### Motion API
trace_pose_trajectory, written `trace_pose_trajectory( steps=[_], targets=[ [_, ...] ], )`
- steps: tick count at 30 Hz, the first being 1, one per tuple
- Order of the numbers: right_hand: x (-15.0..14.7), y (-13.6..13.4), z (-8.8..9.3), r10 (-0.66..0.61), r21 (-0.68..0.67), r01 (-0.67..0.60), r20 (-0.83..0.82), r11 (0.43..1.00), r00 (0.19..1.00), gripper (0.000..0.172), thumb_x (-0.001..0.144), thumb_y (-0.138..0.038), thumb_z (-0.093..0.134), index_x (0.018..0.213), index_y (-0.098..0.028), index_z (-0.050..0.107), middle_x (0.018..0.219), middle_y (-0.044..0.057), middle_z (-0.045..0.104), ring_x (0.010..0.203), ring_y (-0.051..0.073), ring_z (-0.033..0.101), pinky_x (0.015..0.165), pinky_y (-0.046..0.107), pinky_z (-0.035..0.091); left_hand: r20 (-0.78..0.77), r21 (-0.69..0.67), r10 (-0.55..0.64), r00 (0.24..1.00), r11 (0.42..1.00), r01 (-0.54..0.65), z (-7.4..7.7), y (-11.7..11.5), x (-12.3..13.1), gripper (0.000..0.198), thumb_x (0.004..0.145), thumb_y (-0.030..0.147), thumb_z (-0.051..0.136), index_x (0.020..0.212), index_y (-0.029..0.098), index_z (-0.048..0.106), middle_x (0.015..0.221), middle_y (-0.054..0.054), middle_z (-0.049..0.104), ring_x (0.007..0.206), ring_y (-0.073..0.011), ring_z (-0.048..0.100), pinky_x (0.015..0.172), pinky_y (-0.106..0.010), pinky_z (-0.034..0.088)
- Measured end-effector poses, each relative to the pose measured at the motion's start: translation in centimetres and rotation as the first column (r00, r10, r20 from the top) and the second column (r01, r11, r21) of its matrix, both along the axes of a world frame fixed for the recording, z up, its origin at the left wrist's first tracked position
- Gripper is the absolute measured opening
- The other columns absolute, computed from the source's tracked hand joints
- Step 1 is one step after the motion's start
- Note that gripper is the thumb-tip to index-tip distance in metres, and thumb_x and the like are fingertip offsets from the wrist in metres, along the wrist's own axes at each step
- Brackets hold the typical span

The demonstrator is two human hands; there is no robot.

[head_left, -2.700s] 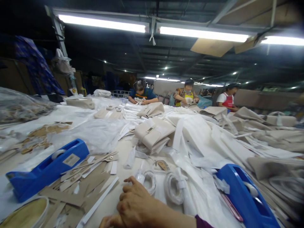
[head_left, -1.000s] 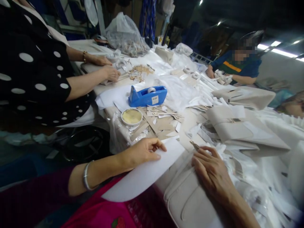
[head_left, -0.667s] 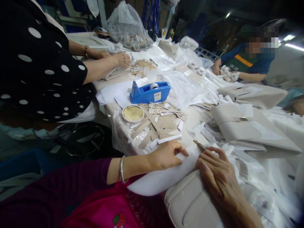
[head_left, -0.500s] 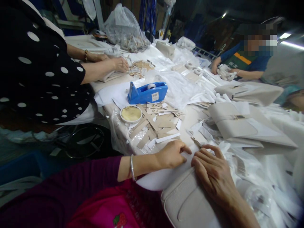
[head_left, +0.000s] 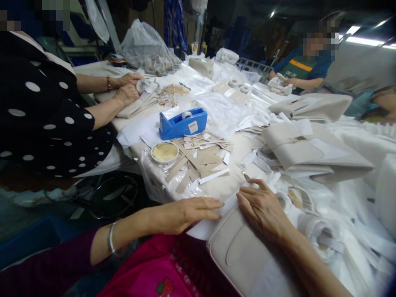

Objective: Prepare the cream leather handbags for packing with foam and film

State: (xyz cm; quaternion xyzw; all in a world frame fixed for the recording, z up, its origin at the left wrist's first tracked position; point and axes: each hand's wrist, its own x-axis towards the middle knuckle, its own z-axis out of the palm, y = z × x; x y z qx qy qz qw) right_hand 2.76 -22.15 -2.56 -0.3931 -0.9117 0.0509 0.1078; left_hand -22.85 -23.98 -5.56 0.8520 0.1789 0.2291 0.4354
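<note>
My left hand (head_left: pixel 185 213) reaches in over the white sheet (head_left: pixel 199 229), fingers stretched out and nothing in them. It is just left of a beige handbag (head_left: pixel 230 239) that lies at the table's near edge. My right hand (head_left: pixel 262 210) grips the far edge of this handbag with bent fingers. Past its fingertips shows the tip of a metal tool (head_left: pixel 245 175); the rest is hidden, and I cannot tell whether the hand touches it. Beyond lie loose beige strap pieces (head_left: pixel 210 159) and a round tub of yellowish paste (head_left: pixel 165 152).
A blue tape dispenser (head_left: pixel 182 123) stands behind the strap pieces. More beige bags (head_left: pixel 315 144), white wrapping and a clear tape roll (head_left: pixel 320 237) crowd the right. A co-worker in a polka-dot top (head_left: pixel 52 111) works at the left; another person (head_left: pixel 300 68) handles white material at the back right.
My left hand has drawn back to the left, and its curled fingers have straightened. My right hand has shifted slightly on the handbag. The view has turned a little.
</note>
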Motion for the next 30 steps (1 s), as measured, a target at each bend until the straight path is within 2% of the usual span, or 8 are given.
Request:
trace_pose_trajectory(
  steps=[3, 6, 11, 15, 20, 23, 27, 30],
  targets=[
    [-0.2, -0.1, 0.5, 0.023, -0.010, -0.023, -0.054, 1.000, 0.998, 0.036, 0.096, -0.022, 0.035, 0.063, -0.019, 0.049, 0.063, -0.002, 0.051, 0.063, 0.012, 0.050, 0.096, 0.042, 0.031, 0.088, -0.060, -0.043, 0.995, 0.997, 0.048, -0.8, -1.2, 0.0, 0.038, 0.091, 0.011, 0.038, 0.123, 0.019, 0.057, 0.138, -0.015, 0.049, 0.131, -0.0220, 0.041, 0.110, -0.037, 0.034],
    [-0.4, -0.4, 1.4, 0.052, 0.008, -0.051, -0.173, 0.999, 0.983, 0.023, 0.093, -0.021, 0.045, 0.072, -0.019, 0.055, 0.076, 0.002, 0.057, 0.074, 0.014, 0.053, 0.088, 0.039, 0.035, 0.159, -0.118, 0.001, 0.987, 0.993, 0.018, -1.7, -1.0, 1.3, 0.032, 0.092, 0.017, 0.039, 0.112, 0.015, 0.063, 0.123, -0.017, 0.060, 0.120, -0.0224, 0.052, 0.104, -0.034, 0.039],
    [-0.3, -1.3, 2.2, 0.040, -0.068, -0.062, -0.283, 0.996, 0.958, 0.013, 0.089, -0.018, 0.051, 0.077, -0.019, 0.054, 0.071, 0.002, 0.052, 0.066, 0.015, 0.047, 0.062, 0.031, 0.034, 0.104, -0.276, 0.208, 0.973, 0.945, -0.173, -2.0, -0.2, 3.2, 0.016, 0.084, 0.017, 0.052, 0.097, 0.016, 0.062, 0.093, -0.005, 0.068, 0.086, -0.0157, 0.062, 0.079, -0.023, 0.046],
    [0.1, -1.4, 2.0, 0.025, -0.055, -0.045, -0.314, 0.997, 0.949, 0.006, 0.088, -0.018, 0.053, 0.082, -0.018, 0.054, 0.072, 0.002, 0.049, 0.064, 0.015, 0.045, 0.059, 0.030, 0.032, -0.029, -0.358, 0.333, 0.942, 0.877, -0.321, -1.1, 0.0, 4.9, 0.020, 0.074, 0.016, 0.061, 0.093, 0.017, 0.054, 0.075, 0.003, 0.063, 0.070, -0.0112, 0.057, 0.064, -0.019, 0.041],
    [0.2, -1.4, 2.3, 0.085, -0.007, -0.090, -0.253, 0.996, 0.964, 0.014, 0.089, -0.018, 0.049, 0.100, -0.019, 0.058, 0.077, 0.003, 0.051, 0.068, 0.016, 0.046, 0.062, 0.030, 0.032, -0.130, -0.212, 0.394, 0.910, 0.885, -0.414, 0.1, 0.7, 7.1, 0.013, 0.076, 0.022, 0.057, 0.088, 0.017, 0.057, 0.068, 0.003, 0.058, 0.064, -0.0106, 0.051, 0.059, -0.020, 0.036],
    [0.2, -1.4, 2.4, 0.082, -0.002, -0.084, -0.224, 0.996, 0.971, 0.013, 0.091, -0.021, 0.047, 0.091, -0.018, 0.060, 0.074, 0.003, 0.049, 0.067, 0.016, 0.045, 0.062, 0.031, 0.031, -0.186, -0.160, 0.385, 0.904, 0.896, -0.415, 0.4, 1.6, 8.0, 0.012, 0.077, 0.027, 0.057, 0.083, 0.016, 0.060, 0.068, 0.001, 0.058, 0.063, -0.0114, 0.050, 0.058, -0.021, 0.035],
    [0.2, -1.2, 2.1, 0.061, 0.002, -0.062, -0.173, 0.998, 0.983, 0.025, 0.093, -0.025, 0.044, 0.072, -0.018, 0.057, 0.072, 0.003, 0.047, 0.067, 0.015, 0.043, 0.062, 0.030, 0.030, -0.171, -0.247, 0.323, 0.931, 0.901, -0.357, 0.8, 1.5, 7.4, 0.009, 0.076, 0.024, 0.057, 0.078, 0.015, 0.059, 0.069, 0.001, 0.057, 0.065, -0.0117, 0.050, 0.059, -0.022, 0.036],
    [0.2, -0.8, 1.5, 0.061, 0.001, -0.061, -0.123, 0.998, 0.991, 0.028, 0.094, -0.025, 0.042, 0.070, -0.018, 0.055, 0.073, 0.003, 0.048, 0.069, 0.015, 0.044, 0.064, 0.030, 0.031, -0.082, -0.379, 0.365, 0.927, 0.849, -0.368, 1.2, 0.0, 6.5, 0.014, 0.084, 0.026, 0.050, 0.084, 0.015, 0.059, 0.079, -0.001, 0.057, 0.070, -0.0115, 0.051, 0.062, -0.022, 0.038]
  ],
)
